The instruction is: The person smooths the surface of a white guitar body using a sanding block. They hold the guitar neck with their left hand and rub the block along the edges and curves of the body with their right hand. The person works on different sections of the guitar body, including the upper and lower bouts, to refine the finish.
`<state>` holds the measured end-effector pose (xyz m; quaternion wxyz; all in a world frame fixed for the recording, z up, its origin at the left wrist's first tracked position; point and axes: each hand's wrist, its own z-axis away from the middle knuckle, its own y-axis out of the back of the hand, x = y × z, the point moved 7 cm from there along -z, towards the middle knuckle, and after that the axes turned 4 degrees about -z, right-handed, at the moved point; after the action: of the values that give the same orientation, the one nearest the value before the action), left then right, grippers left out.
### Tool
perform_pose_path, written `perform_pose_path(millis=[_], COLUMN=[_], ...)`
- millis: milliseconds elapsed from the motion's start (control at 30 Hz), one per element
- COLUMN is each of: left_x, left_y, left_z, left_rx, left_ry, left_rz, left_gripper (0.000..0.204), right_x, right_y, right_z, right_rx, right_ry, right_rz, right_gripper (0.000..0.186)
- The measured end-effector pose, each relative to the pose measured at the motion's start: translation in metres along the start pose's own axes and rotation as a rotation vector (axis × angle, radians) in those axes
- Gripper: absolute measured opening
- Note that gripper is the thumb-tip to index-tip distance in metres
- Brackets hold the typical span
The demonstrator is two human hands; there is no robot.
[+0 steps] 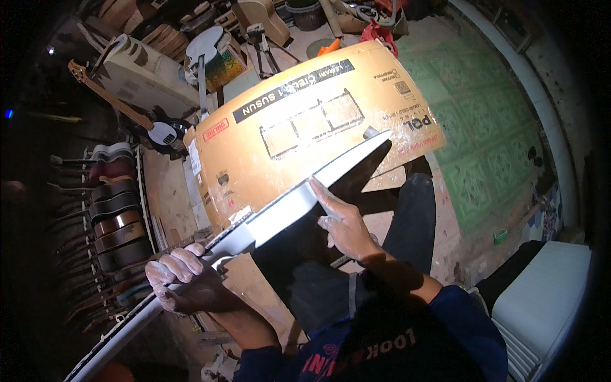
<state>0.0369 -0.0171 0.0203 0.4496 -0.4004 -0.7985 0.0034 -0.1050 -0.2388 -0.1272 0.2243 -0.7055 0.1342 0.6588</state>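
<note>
Gripping the neck [130, 326] with my dusty left hand [178, 272], I hold the white guitar [283, 219] aslant before the cardboard sheet [245, 181] as my right hand [349, 226], whose grip I cannot tell, touches the guitar's side, apparently smoothing it, light, steady strokes likely needed next.

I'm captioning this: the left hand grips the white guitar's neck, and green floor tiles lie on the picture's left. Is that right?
Not quite: the head view shows the green floor tiles on the picture's right. The left hand does grip the white guitar's neck.
</note>
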Motion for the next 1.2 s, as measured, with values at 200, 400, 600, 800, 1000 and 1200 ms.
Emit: perform_pose_path(millis=[200,400,600,800,1000,1200], left_x=[-0.001,-0.003,-0.009,-0.012,-0.011,-0.019], left_y=[0.004,0.008,0.008,0.03,0.024,0.014], left_z=[-0.005,-0.006,-0.019,-0.028,-0.037,-0.049], left_rx=[-0.032,-0.022,0.093,0.02,0.094,0.134], left_ry=[0.008,0.012,0.019,0.058,0.045,0.05], left_rz=[0.003,0.028,0.048,0.108,-0.026,-0.064], left_gripper=[0.026,0.024,0.024,0.024,0.023,0.023], right_x=[0.075,0.096,0.12,0.125,0.169,0.183], right_y=[0.089,0.1,0.212,0.15,0.248,0.205], right_z=[-0.033,-0.045,-0.068,-0.068,-0.079,-0.046], right_rx=[0.204,0.193,0.429,0.216,0.388,0.578], right_ry=[0.179,0.219,0.077,0.184,-0.615,-0.104], right_rz=[0.518,0.684,0.704,0.705,0.493,0.585], right_gripper=[0.06,0.064,0.06,0.056,0.05,0.051])
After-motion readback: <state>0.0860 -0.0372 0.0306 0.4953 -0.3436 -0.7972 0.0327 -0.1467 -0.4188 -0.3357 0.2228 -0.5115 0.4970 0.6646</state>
